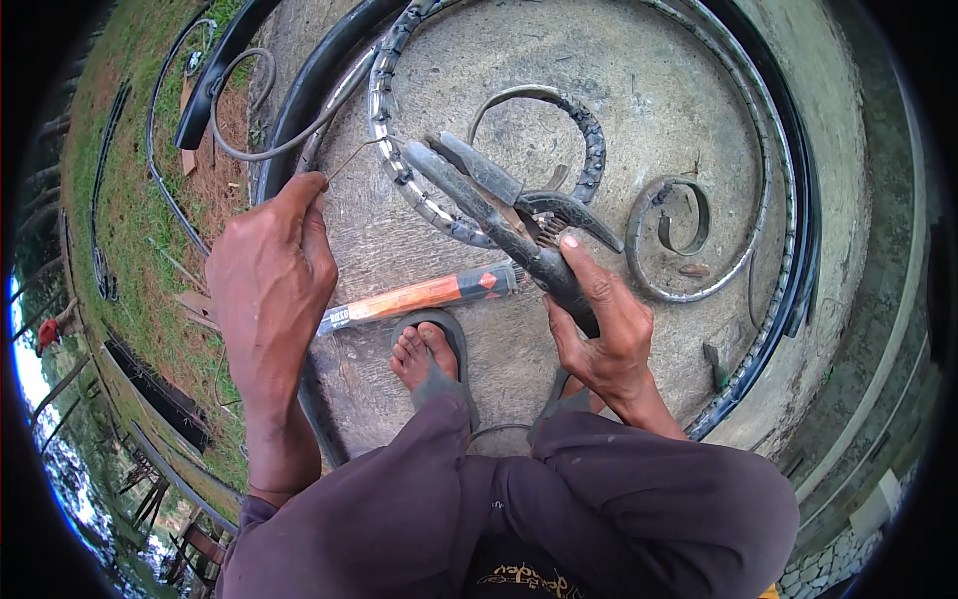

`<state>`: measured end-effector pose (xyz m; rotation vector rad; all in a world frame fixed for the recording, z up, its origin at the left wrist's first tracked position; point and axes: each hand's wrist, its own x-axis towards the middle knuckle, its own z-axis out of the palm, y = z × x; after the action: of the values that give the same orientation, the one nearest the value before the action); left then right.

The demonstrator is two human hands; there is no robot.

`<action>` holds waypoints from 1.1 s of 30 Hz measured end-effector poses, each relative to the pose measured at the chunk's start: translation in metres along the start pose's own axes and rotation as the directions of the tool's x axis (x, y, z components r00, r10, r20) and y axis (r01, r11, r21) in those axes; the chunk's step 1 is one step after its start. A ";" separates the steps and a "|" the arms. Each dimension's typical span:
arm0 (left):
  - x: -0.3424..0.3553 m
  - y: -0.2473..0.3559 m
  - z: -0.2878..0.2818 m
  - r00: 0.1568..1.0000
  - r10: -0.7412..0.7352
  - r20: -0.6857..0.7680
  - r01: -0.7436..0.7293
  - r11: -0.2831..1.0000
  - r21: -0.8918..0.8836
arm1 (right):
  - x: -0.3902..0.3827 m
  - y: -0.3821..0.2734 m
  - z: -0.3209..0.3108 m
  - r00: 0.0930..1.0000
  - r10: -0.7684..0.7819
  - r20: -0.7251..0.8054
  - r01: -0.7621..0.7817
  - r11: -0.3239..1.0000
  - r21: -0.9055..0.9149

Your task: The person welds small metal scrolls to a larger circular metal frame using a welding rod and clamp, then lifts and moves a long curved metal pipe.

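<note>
My right hand (609, 339) is closed round the lower end of a worn dark welding electrode holder (544, 265), its thumb against the side. The holder's jaws point up and to the left. My left hand (274, 270) is closed, pinching a thin bent welding rod (351, 157) between thumb and fingertips. That rod's far end meets the tip of the holder's jaws; whether it is clamped there, I cannot tell. Below the holder, an orange and white pack of welding rods (419, 298) lies on the concrete, rod ends showing at its right end.
A large ridged metal hoop (382, 85) and black curved strips (795, 200) lie around me on the concrete (479, 65). A smaller ring (589, 130) and a coiled strip (639, 250) are inside. A grey cable (235, 152) loops at left, near grass (150, 210). My sandalled foot (424, 354) is below.
</note>
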<state>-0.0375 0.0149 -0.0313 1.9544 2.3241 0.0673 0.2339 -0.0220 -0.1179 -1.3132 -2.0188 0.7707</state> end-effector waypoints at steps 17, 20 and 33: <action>0.003 -0.002 -0.004 0.999 -0.017 0.034 0.019 0.998 -0.055 | 0.008 -0.005 -0.002 1.000 -0.008 0.028 0.009 0.999 -0.030; 0.003 -0.003 -0.004 0.999 0.001 0.040 -0.001 1.000 -0.015 | 0.008 -0.004 -0.002 0.999 -0.006 0.036 0.007 0.999 -0.034; 0.003 -0.006 -0.005 0.998 0.019 0.054 -0.017 0.999 -0.031 | 0.009 -0.005 -0.001 0.999 0.005 0.035 -0.004 1.000 -0.020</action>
<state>-0.0443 0.0168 -0.0275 1.9386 2.2591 0.0501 0.2285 -0.0150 -0.1118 -1.3240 -2.0562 0.7829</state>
